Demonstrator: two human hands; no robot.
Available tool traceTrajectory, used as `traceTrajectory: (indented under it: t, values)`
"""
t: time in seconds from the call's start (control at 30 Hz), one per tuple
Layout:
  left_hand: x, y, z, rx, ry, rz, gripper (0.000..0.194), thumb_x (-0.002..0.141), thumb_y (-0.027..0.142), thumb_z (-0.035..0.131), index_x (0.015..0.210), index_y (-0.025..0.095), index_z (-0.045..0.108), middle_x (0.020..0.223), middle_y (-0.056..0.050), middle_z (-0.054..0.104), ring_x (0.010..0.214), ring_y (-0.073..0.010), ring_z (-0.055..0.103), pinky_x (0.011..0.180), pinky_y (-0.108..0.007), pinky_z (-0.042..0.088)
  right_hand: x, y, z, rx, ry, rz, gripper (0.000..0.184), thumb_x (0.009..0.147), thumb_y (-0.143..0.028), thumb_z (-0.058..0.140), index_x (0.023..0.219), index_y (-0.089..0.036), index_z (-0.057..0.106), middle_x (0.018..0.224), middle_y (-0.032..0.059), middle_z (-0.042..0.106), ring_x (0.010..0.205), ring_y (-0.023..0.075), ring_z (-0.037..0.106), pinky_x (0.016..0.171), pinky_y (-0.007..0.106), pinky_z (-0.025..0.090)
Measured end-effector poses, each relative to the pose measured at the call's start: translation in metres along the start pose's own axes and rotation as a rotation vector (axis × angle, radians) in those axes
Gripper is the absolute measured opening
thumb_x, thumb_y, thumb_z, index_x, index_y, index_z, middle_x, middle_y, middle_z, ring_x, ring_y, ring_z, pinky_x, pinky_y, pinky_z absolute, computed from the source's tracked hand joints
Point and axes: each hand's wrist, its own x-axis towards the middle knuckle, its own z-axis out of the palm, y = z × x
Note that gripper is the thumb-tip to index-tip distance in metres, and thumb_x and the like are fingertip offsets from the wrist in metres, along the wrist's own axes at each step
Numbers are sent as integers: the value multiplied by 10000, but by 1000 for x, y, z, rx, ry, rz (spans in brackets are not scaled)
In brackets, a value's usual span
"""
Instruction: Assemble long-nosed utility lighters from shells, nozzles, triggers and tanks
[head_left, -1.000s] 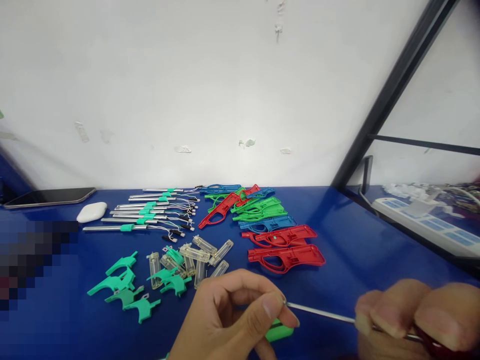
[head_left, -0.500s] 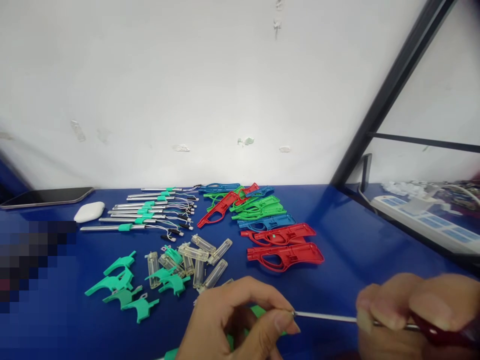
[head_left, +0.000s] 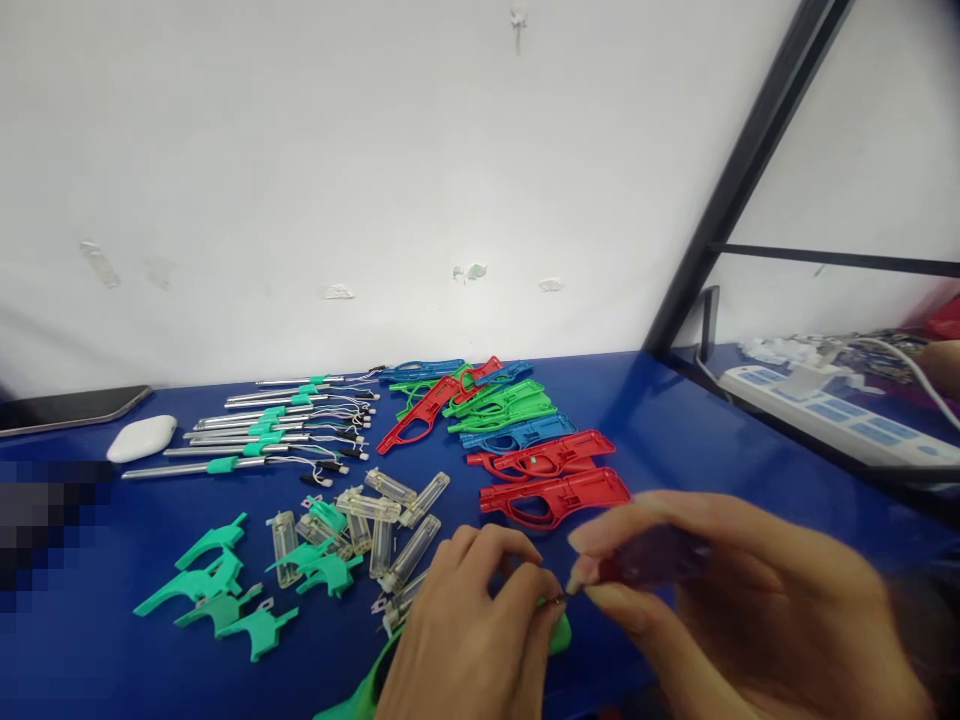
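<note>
My left hand (head_left: 472,620) is closed over a green lighter shell (head_left: 561,635), most of it hidden beneath the fingers. Between thumb and fingers, my right hand (head_left: 795,600) pinches the dark red handle of a screwdriver (head_left: 652,555). The tip of the tool points down at the green shell, beside my left fingertips; whether a screw sits there is too small to tell. Left of my hands lie several clear fuel tanks (head_left: 412,553) and green triggers (head_left: 259,628). Just beyond is a red lighter shell half (head_left: 592,490).
More red, green and blue shell halves (head_left: 510,408) lie at the back. Metal rods with wires (head_left: 180,470) are lined up to their left. A white case (head_left: 142,438) and a phone (head_left: 75,408) sit far left. Behind a black frame (head_left: 739,190) is a power strip (head_left: 847,415).
The right hand has come left with the screwdriver, right up to the left hand. My left fingers have left the shaft's tip and turned down over the green shell. The view has shifted slightly right.
</note>
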Motion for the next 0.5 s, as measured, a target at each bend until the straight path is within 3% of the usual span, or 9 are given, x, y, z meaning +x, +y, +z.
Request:
traceTrajectory:
  t: [0.07,0.13,0.27,0.5]
  values:
    - [0,-1,5,77,38,28,288,1024,88,482,952,262,701,990,-43,765,820,-239,703,718,-356,568,0,3,1,-23,-67,11,470,992,-203,867,1407,-391,752,1044,4,880,817,222,846,743,356,722]
    - [2,-2,1,97,-36,52,267,1026,86,510,967,267,698,1007,-32,779,831,-249,731,720,-373,588,-1,9,-2,-20,-116,40,515,998,-219,867,1462,-390,724,1104,12,883,862,235,852,786,376,729]
    - [4,-2,-14,113,-192,65,227,1034,93,587,1067,285,706,1074,-6,793,848,-242,778,737,-381,648,-4,12,-6,-2,-146,97,474,996,-259,878,1432,-386,743,1113,18,874,901,245,851,817,381,743]
    - [-1,-5,-14,178,-249,66,264,1072,103,514,1129,288,694,1081,-11,793,892,-259,810,757,-421,698,-1,15,-5,-60,-227,66,494,1020,-242,833,1476,-401,730,1109,14,875,912,234,844,832,349,752]
